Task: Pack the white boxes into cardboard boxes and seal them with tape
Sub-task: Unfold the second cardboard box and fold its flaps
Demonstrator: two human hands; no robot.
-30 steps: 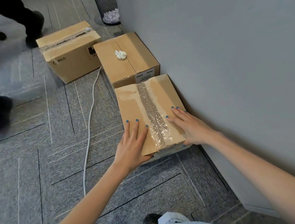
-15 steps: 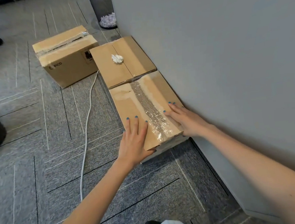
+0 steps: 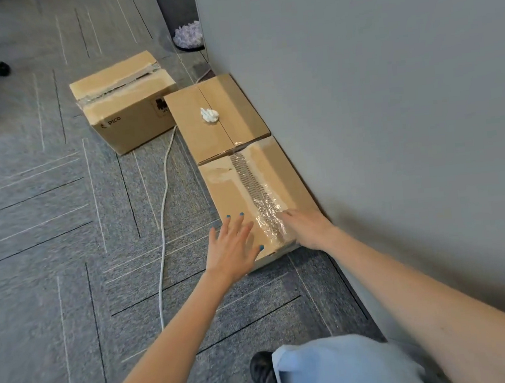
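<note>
Two bare arms stretch forward over a knee (image 3: 337, 367) in pale blue cloth and a black shoe (image 3: 262, 373) planted on the grey carpet (image 3: 71, 298). Both reach the nearest cardboard box (image 3: 229, 190), which sits on the floor with its right side tight against the grey wall (image 3: 390, 103).

The left hand (image 3: 233, 248) is over the box's near left corner, fingers (image 3: 235, 226) straight and spread, gripping nothing. It is blurred, and I cannot tell whether the palm actually touches the cardboard. The right hand (image 3: 308, 229) lies flat on the near right part of the lid, released and holding nothing, its fingertips smeared by blur just beside the tape (image 3: 252, 188). That tape is clear and wrinkled, running along the middle seam of the lid from far edge to near edge.

A white cable (image 3: 163, 211) trails over the carpet just left of the box.

Beyond, butted up to the first box's far edge, a second box (image 3: 197, 135) stands against the same wall, flaps shut, with a small crumpled white wad (image 3: 209, 115) on its seam. Left of that, turned at an angle, a third box (image 3: 135, 125) marked PICO has a rough, torn-looking top seam. Farthest off are a dark bin (image 3: 174, 11) at the wall's corner and a chair castor (image 3: 1, 68) at the left.
</note>
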